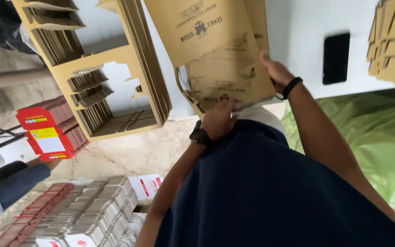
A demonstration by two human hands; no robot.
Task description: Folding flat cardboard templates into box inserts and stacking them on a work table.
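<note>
The flat cardboard sheet [227,68] runs long toward twelve o'clock; the left hand [219,120] pinches its near edge, the right hand [276,71] grips its three-o'clock edge (both equally close).

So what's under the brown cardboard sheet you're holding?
More flat brown cardboard sheets, stacked, on a white table. The left hand and right hand grip the stack's edges. How many lie beneath is hidden.

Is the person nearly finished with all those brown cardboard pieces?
Hard to say. Looking done: flat boxes stacked in rows on the floor. In hand: the left hand and right hand grip a printed brown cardboard sheet on the white table. Possibly left: a tall stack of die-cut brown sheets beside it and another stack at the right edge.
</note>
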